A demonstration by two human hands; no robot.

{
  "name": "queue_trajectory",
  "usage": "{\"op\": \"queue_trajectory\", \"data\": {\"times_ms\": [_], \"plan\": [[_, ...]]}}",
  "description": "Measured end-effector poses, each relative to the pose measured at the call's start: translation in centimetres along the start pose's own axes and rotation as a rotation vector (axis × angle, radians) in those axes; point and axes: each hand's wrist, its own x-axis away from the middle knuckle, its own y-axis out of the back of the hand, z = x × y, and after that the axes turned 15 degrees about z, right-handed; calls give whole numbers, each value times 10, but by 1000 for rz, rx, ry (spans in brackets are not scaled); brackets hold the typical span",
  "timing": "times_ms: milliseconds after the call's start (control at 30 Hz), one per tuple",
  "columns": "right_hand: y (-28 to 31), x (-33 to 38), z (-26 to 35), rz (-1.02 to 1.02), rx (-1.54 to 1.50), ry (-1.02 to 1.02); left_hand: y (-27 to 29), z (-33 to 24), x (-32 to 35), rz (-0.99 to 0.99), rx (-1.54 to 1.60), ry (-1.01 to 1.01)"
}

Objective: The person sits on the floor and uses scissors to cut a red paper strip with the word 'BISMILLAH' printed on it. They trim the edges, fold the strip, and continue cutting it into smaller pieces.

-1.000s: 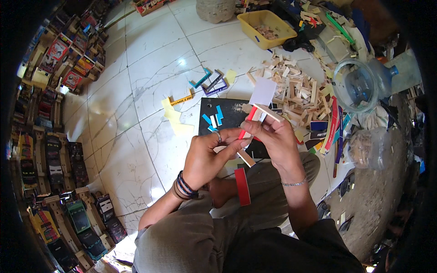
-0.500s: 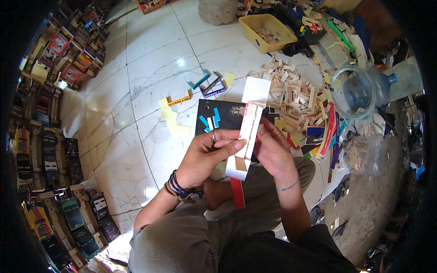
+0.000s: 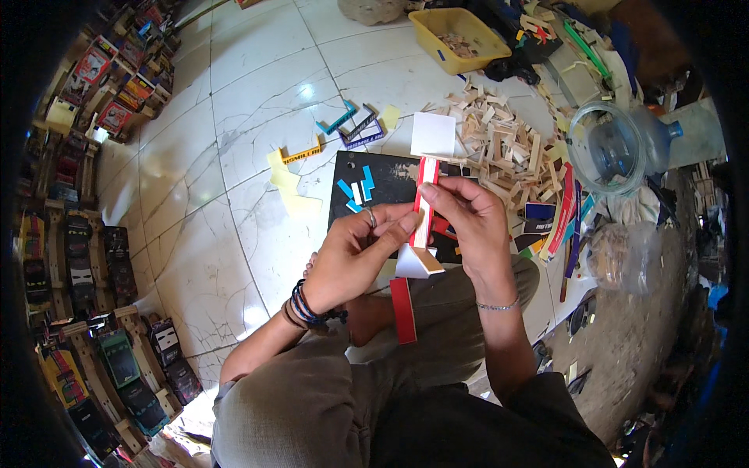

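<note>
A narrow red-edged strip (image 3: pixel 424 214) with a pale wooden face is at the middle of the view, held up over the lap and pointing roughly from twelve to six o'clock. A white card flap (image 3: pixel 434 134) stands off its twelve o'clock end; a folded white flap with a small wooden piece (image 3: pixel 427 260) is at its six o'clock end. Below the strip, a black board (image 3: pixel 382 168) bears small blue pieces (image 3: pixel 367 179); a dark red piece (image 3: pixel 403 310) shows at six o'clock.

Among the containers, a yellow tub (image 3: pixel 427 39) at twelve o'clock holds a low layer of small light bits. A clear plastic jug (image 3: pixel 659 144) lies between two and three o'clock; whether it holds anything cannot be told. A clear plastic bag (image 3: pixel 624 257) is past three, its contents too blurred to name. A loose heap of wooden pieces (image 3: pixel 499 144) spreads at two o'clock.

The left hand (image 3: pixel 355 253) comes in from seven o'clock, thumb and bent fingers closed in a pinch on the strip's lower half. The right hand (image 3: pixel 472 226) comes from five o'clock, wrist raised, its thumb pressed to the strip above the left thumb and fingers curled alongside.
</note>
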Motion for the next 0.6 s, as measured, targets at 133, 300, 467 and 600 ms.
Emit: {"op": "queue_trajectory", "data": {"times_ms": [133,300,467,600], "plan": [[-6,-4,-2,-21,127,12,-5,3,-5,35,107,-79],[-6,-6,-8,-20,219,49,-1,5,-8,-30,113,-8],[0,-6,-7,50,41,5,0,10,-8,-15,179,-32],[0,-2,0,72,1,-41,-1,14,-11,-17,207,-68]]}}
